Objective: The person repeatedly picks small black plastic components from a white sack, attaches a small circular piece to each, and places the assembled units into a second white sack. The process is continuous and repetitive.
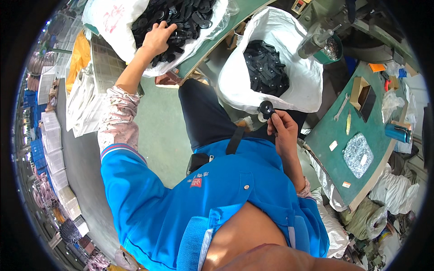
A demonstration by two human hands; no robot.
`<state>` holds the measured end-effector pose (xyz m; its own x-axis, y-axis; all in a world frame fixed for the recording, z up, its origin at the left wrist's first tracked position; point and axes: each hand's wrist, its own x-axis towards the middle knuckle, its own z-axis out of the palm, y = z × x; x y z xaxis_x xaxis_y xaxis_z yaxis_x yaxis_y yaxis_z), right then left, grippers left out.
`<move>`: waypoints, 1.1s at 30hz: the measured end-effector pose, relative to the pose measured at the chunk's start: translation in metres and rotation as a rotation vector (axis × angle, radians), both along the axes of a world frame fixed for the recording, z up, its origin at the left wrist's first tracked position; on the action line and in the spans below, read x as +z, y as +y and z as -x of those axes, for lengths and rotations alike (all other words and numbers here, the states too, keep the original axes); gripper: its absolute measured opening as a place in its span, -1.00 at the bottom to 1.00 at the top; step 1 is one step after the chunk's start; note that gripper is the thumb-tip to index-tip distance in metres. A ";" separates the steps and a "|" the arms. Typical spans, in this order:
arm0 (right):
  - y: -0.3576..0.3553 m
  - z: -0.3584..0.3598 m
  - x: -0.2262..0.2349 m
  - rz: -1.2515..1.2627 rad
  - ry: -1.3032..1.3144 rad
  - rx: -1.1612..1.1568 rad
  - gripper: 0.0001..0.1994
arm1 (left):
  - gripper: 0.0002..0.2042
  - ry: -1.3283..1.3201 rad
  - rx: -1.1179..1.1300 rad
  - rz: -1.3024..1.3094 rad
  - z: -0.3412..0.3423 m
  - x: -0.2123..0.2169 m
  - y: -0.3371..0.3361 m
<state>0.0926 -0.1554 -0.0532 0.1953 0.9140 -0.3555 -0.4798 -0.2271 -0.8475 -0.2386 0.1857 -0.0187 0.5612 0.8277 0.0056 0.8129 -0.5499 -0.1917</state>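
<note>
My left hand (158, 39) reaches over the heap of black flat parts (183, 20) in an open white sack (113, 22) on the green table. Its fingers are apart and touch the parts at the near side of the heap. My right hand (285, 129) is closed on a black part with a round disc end (266, 107), held by its narrow end between thumb and fingers. The disc is up, above my lap and beside the near rim of a second white sack (230, 74). Inside that sack lie many similar black long parts (266, 67).
A green bench (334, 131) at the right carries a wrench (341, 107), an open cardboard box (360, 92), a clear plastic bag (358, 155) and a blue cup (398, 133). A machine part (312, 45) overhangs the second sack's right rim. White crates (106, 61) stand at the left.
</note>
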 end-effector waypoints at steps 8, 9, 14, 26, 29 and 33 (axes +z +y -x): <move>0.005 0.000 0.000 -0.006 0.134 0.005 -0.82 | -0.35 -0.491 0.114 -0.126 -0.003 0.016 0.018; 0.005 0.000 0.000 -0.008 0.138 0.000 -0.83 | -0.35 -0.552 0.162 -0.151 -0.006 0.014 0.019; 0.004 -0.002 0.000 -0.025 0.182 0.017 -0.83 | -0.32 -0.420 0.122 -0.104 -0.002 -0.019 -0.004; 0.002 -0.005 -0.002 -0.020 0.185 0.011 -0.83 | -0.25 -0.139 0.127 -0.018 0.005 -0.019 -0.002; 0.002 -0.003 -0.001 -0.008 0.185 0.021 -0.83 | -0.31 -0.265 0.137 -0.049 0.003 -0.008 -0.002; 0.003 -0.004 -0.002 -0.016 0.187 0.012 -0.83 | -0.33 -0.411 0.131 -0.012 0.009 -0.003 0.016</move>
<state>0.0961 -0.1520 -0.0550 0.1166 0.9216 -0.3703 -0.6267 -0.2210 -0.7473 -0.2478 0.2017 -0.0213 0.4004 0.8904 0.2164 0.8860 -0.4364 0.1568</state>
